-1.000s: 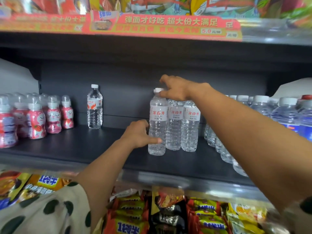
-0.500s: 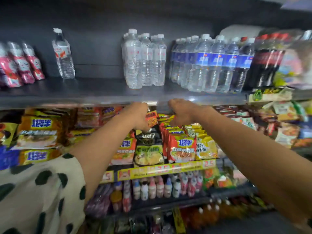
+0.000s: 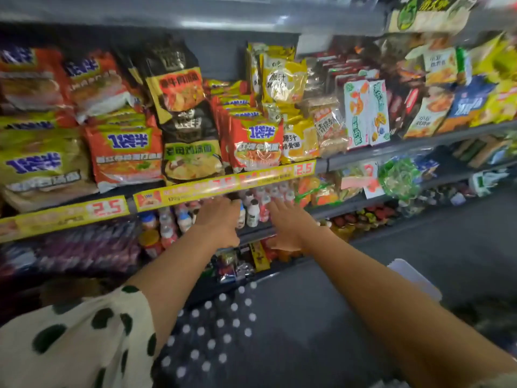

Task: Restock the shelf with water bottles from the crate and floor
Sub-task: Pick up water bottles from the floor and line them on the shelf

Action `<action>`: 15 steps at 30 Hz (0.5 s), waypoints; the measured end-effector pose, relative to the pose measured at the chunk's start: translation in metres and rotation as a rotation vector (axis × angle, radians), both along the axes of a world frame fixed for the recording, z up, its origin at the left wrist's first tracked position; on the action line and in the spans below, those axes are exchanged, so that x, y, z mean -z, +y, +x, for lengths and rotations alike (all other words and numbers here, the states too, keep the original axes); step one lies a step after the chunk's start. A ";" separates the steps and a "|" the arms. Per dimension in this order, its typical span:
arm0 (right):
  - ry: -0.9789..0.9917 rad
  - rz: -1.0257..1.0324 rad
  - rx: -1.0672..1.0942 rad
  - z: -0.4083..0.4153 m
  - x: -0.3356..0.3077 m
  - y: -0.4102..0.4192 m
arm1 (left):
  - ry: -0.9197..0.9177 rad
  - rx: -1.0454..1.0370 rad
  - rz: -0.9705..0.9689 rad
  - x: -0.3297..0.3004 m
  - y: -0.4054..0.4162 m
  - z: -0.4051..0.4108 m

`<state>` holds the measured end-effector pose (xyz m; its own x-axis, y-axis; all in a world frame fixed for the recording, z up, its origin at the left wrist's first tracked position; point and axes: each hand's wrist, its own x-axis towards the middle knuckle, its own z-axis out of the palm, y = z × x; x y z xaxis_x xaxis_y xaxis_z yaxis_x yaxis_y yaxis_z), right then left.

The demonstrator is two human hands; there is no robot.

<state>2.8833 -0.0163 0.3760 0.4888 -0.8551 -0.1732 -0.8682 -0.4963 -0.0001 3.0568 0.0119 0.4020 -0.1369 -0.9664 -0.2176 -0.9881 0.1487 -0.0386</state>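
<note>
Shelves of crinkly plastic packs fill the upper half of the view, all a bit motion-blurred. Noodle packs point(image 3: 126, 152) in shiny orange, yellow and black film sit stacked and leaning along the middle shelf from 9 to 12 o'clock, with a glossy yellow price strip point(image 3: 223, 183) marked 2.5 running along its front edge. Over at 1 to 2 o'clock it's snack bags point(image 3: 363, 113) in clear and coloured wrap, upright and crammed together. One shelf down, right at the centre, there's a row of small rounded drink bottles point(image 3: 253, 214) with white and pink bodies, standing upright. Both arms reach out in front of that row: left hand point(image 3: 218, 222) is back-up with fingers loosely curled, holding nothing that I can see, and right hand point(image 3: 288, 228) has its fingers stretched out flat, also empty. Neither is plainly touching the small bottles, too blurry to say. Dark smooth floor point(image 3: 419, 247) runs from 3 to 6 o'clock, with a pale flat-edged thing point(image 3: 414, 278) at about 4 o'clock, partly hidden by the right forearm, can't tell what it is. Cream sleeve point(image 3: 70, 340) with dark green spots at 7 o'clock, dark white-dotted fabric point(image 3: 212, 331) at 6. No water bottles or crate in this view.
</note>
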 end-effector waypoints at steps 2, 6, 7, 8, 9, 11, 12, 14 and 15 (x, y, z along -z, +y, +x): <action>-0.028 0.041 0.025 -0.009 0.052 -0.004 | 0.020 0.006 0.056 0.050 -0.009 -0.009; 0.000 0.209 0.072 -0.026 0.167 -0.009 | 0.037 0.002 0.156 0.159 -0.022 -0.022; 0.017 0.254 0.080 -0.029 0.197 -0.011 | 0.032 0.007 0.178 0.190 -0.025 -0.024; 0.028 0.297 0.089 -0.031 0.228 -0.013 | 0.033 0.011 0.196 0.221 -0.027 -0.026; 0.032 0.332 0.099 -0.033 0.258 -0.014 | 0.042 0.012 0.217 0.251 -0.028 -0.028; 0.025 0.374 0.111 -0.034 0.320 -0.018 | 0.064 0.010 0.246 0.312 -0.031 -0.029; 0.025 0.392 0.110 -0.033 0.350 -0.021 | 0.074 0.005 0.265 0.341 -0.033 -0.029; 0.032 0.433 0.108 -0.030 0.407 -0.028 | 0.117 -0.022 0.314 0.397 -0.039 -0.028; 0.032 0.450 0.112 -0.028 0.435 -0.033 | 0.134 -0.034 0.335 0.423 -0.043 -0.027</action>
